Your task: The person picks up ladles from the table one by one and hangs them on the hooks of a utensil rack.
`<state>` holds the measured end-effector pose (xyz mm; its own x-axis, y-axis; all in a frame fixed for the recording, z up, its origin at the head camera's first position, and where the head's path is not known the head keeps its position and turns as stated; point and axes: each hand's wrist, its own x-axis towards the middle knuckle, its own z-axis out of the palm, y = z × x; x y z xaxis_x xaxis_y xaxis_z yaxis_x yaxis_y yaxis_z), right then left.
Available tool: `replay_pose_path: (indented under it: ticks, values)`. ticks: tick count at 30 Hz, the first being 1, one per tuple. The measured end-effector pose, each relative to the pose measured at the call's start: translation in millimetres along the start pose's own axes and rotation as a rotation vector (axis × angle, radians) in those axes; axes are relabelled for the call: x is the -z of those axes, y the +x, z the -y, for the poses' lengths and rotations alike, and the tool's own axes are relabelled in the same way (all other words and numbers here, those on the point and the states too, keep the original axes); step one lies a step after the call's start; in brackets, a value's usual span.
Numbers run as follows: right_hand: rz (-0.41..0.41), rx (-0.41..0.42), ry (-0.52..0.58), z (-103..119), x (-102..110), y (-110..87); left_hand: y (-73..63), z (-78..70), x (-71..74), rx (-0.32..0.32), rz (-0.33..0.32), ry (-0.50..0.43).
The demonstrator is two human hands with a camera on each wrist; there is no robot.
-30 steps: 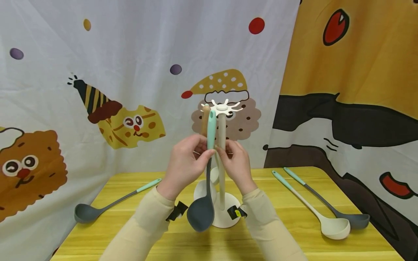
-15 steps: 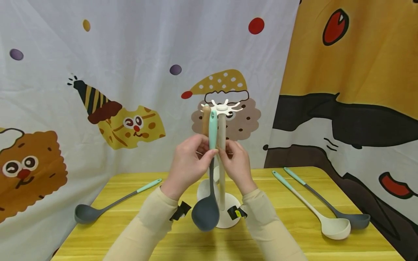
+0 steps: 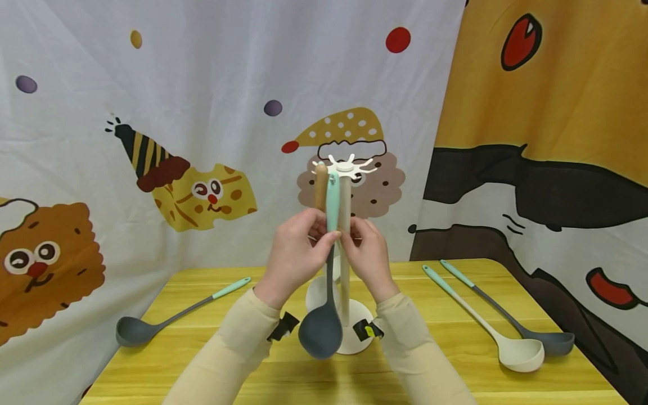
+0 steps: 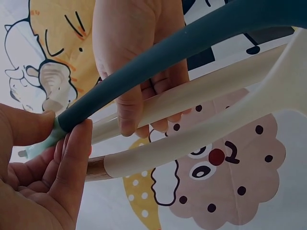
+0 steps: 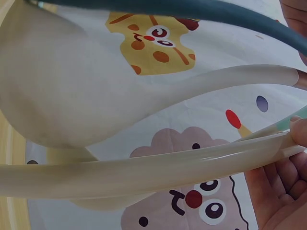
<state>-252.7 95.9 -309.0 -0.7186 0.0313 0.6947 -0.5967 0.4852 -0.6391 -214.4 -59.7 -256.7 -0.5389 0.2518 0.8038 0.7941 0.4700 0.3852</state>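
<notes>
Left hand point(image 3: 298, 247): thumb and fingers pinching the dark grey ladle point(image 3: 320, 332) where mint handle meets grey shaft. Ladle is near vertical, bowl down, in front of the white utensil stand point(image 3: 345, 270), handle top at the hook ring point(image 3: 345, 167). Small tip shows at the handle's hole; can't tell if the hook is fully through. Right hand point(image 3: 369, 250): thumb and fingers closed round the post.

Edges: left grey ladle point(image 3: 136, 332) has its bowl right at the left edge of the wood-grain table point(image 3: 324, 385); right grey ladle point(image 3: 554, 342), bowl at the right edge, handle end at the far edge. White ladle point(image 3: 521, 354) lies just beside that one, on its inner side. Cloth backdrop point(image 3: 217, 73) behind the far edge.

Room: tight at the post, hands close together on either side. Hook ring's right side is open. Wide gaps on the table either side of the stand.

Count: hands 2, stand 1, dark grey ladles 3 (one held, two lying), white ladle lying 1. At the stand 2 white-headed utensils: wooden-handled utensil point(image 3: 321, 188), second white utensil point(image 3: 336, 269) mostly hidden behind.
</notes>
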Motion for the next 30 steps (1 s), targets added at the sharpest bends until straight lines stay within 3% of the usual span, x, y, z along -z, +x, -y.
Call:
replay_pose_path:
  ticks: [15, 30]
  values:
    - [0.004, 0.007, 0.001, 0, 2, 1.6, 0.5, 5.0, -6.7, 0.026, -0.009, -0.006]
    - [0.146, -0.01, 0.077, -7, 13, 9.6, -4.9, 8.7, -5.6, 0.056, -0.009, -0.027]
